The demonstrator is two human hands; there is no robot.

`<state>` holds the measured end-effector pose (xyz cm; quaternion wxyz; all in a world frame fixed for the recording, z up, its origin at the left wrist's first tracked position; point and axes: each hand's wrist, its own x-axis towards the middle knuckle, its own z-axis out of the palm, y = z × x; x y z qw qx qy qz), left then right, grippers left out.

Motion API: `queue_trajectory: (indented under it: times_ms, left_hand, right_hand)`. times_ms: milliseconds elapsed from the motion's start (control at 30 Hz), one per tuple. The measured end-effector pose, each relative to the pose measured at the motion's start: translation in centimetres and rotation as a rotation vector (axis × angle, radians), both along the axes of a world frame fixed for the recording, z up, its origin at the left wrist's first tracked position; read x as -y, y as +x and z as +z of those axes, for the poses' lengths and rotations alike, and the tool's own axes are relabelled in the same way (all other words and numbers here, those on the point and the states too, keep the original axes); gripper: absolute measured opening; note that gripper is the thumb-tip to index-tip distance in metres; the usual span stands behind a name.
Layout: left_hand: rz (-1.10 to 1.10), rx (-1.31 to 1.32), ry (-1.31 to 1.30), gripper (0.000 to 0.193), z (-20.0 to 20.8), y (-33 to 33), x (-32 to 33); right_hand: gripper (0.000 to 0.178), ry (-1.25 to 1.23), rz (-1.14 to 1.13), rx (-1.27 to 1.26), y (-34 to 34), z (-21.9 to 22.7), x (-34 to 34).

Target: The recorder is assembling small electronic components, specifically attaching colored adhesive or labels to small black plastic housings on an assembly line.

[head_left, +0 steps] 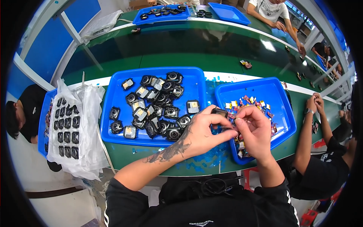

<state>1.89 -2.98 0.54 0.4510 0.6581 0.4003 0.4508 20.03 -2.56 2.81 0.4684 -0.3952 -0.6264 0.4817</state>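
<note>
My left hand (202, 130) grips a small black square camera module (219, 112) between thumb and fingers, above the gap between two blue trays. My right hand (254, 128) pinches at the module's right side with thumb and forefinger; what it pinches is too small to tell. The middle blue tray (113, 94) holds several black round-lens modules (172, 112), some with yellow or silver film. The right blue tray (280, 94) holds a scatter of small colourful film scraps (251, 101).
At the left, a blue tray lined with clear plastic (89, 113) carries rows of black modules (67, 126). A green conveyor belt (181, 47) runs behind the trays. More blue trays (227, 13) stand beyond it. Other people sit at the left (22, 113), right (325, 159) and far side (272, 11).
</note>
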Motion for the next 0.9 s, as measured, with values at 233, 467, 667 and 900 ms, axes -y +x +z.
queue_trajectory:
  times_ms: [233, 467, 667, 900]
  left_hand:
    - [0.025, -0.002, -0.099, 0.009, -0.4, 0.3, -0.2]
    - [0.065, -0.015, -0.063, 0.013, -0.5, 0.6, 0.1]
    - [0.010, 0.035, -0.151, 0.014, -0.1, 0.6, 0.1]
    - [0.097, 0.463, -0.364, 0.009, -0.5, -0.1, -0.7]
  right_hand:
    - [0.011, 0.200, -0.043, 0.357, 0.5, -0.2, -0.4]
    - [0.011, 0.295, -0.028, 0.506, 0.0, 0.8, -0.2]
    - [0.015, 0.453, -0.103, 0.607, -0.7, 0.2, 0.0]
    - [0.018, 0.588, -0.016, 0.617, -0.7, 0.1, 1.4]
